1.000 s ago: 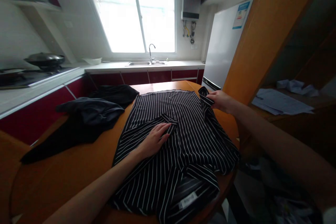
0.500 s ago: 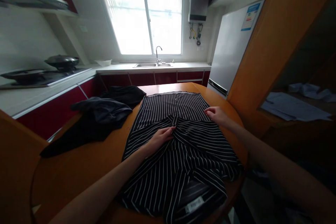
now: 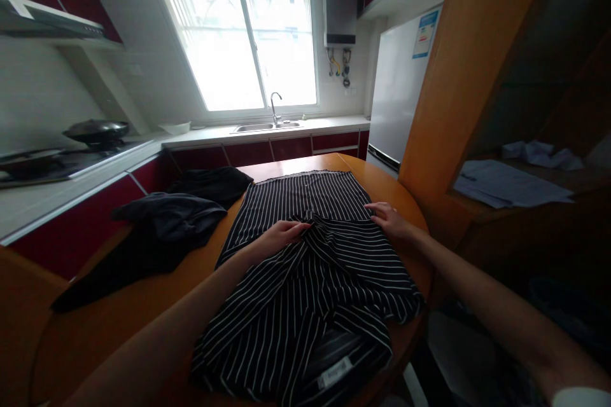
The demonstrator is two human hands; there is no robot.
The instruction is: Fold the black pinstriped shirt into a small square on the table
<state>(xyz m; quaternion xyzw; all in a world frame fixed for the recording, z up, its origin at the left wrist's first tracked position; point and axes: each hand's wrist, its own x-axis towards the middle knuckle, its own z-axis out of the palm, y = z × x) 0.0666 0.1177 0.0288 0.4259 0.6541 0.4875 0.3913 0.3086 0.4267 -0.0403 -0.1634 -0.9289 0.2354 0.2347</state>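
A black shirt with white stripes lies spread on the round wooden table, its collar end with a white label toward me. Its sleeves are folded across the body and meet near the middle. There my left hand pinches a bunched bit of the striped cloth between thumb and fingers. At the shirt's right edge, my right hand rests by the fold of the right sleeve, fingers apart and nothing visibly held.
Dark crumpled clothes lie on the table's left side. Beyond the table runs a counter with a sink; pans sit on the stove at left. A fridge and a wooden cabinet holding papers stand at right.
The view has swung slightly. My left hand has shifted a little away from me, bunching the cloth at the middle. The fingers of my right hand have spread at the shirt's right edge.
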